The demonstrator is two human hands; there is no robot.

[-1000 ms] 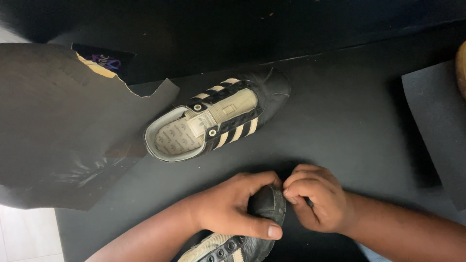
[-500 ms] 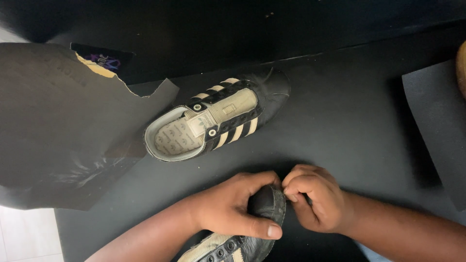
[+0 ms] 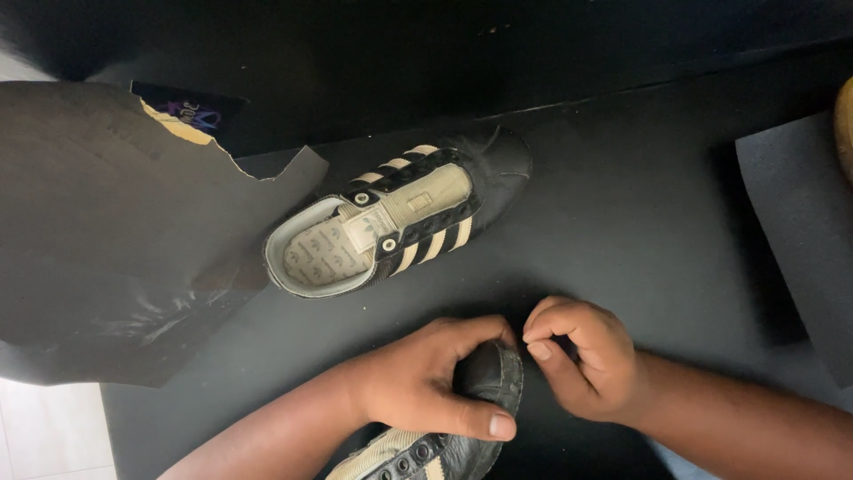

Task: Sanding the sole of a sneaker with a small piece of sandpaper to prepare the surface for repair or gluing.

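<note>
Now, reading from the hands outward:

Left hand: the left hand (image 3: 426,378) wraps over the toe of the near shoe (image 3: 449,427), thumb pressed along its right side, fingers curled over the top; it holds the shoe firmly.

Right hand: the right hand (image 3: 582,356) sits just beside the toe, on its right, fingers curled in and thumb meeting forefinger in a narrow pinch at the toe's edge. Whether anything thin is caught in that pinch cannot be told.

Near shoe, place: black leather with pale stripes and metal eyelets, at the bottom edge of the view, partly cut off by it, on the black table (image 3: 622,222).

Near shoe, axis: its long axis runs from lower left up to upper right; the toe points up and away, toward the gap between the two hands.

Nearer hand: the left is on the shoe; the right only reaches its toe tip.

Second shoe: the far shoe (image 3: 400,222) lies well apart, beyond the hands, opening upward with its pale insole showing; its toe points to the upper right, heel to the lower left, much the same slant as the near one.

Left surroundings: a torn dark sheet (image 3: 115,240) lies under the far shoe's heel.

Right surroundings: a dark grey mat (image 3: 800,231) lies at the table's right edge.
</note>
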